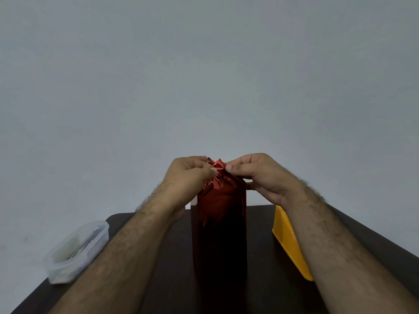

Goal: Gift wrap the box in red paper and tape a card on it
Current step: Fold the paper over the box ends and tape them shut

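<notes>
A tall box point(220, 227) wrapped in shiny red paper stands upright in the middle of a dark table point(172, 268). At its top end the loose red paper point(218, 166) is bunched and crumpled. My left hand point(188, 175) pinches this paper from the left between thumb and fingers. From the right, my right hand point(258, 175) pinches the same bunch with thumb and forefinger. Both hands sit above the box's top. No card or tape is in sight.
A clear plastic container point(77, 250) with something pale inside sits at the table's left edge. A yellow tray point(288, 239) lies on the right, partly behind my right forearm. A plain grey wall fills the background.
</notes>
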`<state>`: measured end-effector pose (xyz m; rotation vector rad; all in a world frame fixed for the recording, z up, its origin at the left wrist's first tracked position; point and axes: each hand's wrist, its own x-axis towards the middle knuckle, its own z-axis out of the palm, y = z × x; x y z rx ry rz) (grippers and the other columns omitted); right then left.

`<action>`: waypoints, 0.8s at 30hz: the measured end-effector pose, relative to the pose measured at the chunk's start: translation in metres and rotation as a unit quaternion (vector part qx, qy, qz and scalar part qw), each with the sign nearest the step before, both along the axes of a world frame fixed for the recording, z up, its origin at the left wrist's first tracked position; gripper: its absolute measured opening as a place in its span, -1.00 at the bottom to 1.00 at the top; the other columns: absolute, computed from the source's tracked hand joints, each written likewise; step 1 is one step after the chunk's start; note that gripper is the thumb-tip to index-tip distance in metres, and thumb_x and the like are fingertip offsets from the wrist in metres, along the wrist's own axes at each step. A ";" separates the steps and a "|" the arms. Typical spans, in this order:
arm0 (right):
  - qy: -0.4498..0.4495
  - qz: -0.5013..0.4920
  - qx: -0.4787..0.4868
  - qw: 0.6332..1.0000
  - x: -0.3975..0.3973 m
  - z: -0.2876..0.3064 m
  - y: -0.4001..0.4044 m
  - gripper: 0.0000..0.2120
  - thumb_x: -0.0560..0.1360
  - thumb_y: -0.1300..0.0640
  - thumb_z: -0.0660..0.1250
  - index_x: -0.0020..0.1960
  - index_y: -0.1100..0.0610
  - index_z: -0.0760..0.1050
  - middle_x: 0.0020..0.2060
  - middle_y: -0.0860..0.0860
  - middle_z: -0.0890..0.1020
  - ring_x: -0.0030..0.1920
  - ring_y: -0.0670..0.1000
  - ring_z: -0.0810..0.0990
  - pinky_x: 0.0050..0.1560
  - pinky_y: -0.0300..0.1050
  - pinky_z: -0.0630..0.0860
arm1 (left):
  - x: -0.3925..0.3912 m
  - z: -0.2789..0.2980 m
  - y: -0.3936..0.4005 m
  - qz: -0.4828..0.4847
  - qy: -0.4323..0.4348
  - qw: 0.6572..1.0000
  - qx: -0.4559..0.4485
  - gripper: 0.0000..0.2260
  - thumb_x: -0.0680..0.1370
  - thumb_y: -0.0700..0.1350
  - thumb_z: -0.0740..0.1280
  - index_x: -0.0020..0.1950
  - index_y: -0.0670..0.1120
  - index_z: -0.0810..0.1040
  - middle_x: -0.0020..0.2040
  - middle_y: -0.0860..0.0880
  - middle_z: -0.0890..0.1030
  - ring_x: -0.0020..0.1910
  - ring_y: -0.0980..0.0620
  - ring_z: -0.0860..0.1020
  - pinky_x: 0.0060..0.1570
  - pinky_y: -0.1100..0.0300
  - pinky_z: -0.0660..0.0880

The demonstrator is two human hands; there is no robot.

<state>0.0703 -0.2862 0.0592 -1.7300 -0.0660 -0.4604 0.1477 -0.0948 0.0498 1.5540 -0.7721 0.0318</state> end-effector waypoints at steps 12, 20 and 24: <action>-0.026 -0.038 -0.037 0.998 0.008 -0.006 0.001 -0.90 0.51 0.22 0.54 -0.16 0.08 0.76 0.26 -0.12 0.68 0.20 -0.11 0.68 0.14 -0.03 0.62 | 0.000 -0.010 -0.007 0.002 0.116 0.992 -0.051 -0.37 0.53 -0.13 0.55 0.54 0.09 0.39 0.42 0.02 0.47 0.15 0.06 0.64 -0.16 0.11 0.54; -0.020 -0.048 -0.038 0.998 0.013 -0.013 -0.010 -0.82 0.38 0.35 0.62 -0.02 0.24 0.75 0.04 0.09 0.78 0.09 0.09 0.77 0.20 0.10 0.68 | 0.004 -0.018 -0.011 -0.033 0.099 0.993 -0.062 -0.36 0.57 -0.27 0.51 0.54 0.15 0.38 0.41 0.04 0.51 0.19 -0.02 0.69 0.09 -0.09 0.71; -0.007 -0.045 0.029 0.999 0.016 -0.015 -0.015 -0.60 0.35 0.42 0.62 0.14 0.22 0.66 0.09 0.20 0.75 0.07 0.22 0.76 0.20 0.17 0.68 | 0.005 -0.019 -0.012 -0.044 0.086 0.993 -0.065 -0.44 0.57 -0.31 0.50 0.46 0.10 0.45 0.38 0.04 0.56 0.19 -0.02 0.70 0.05 -0.01 0.71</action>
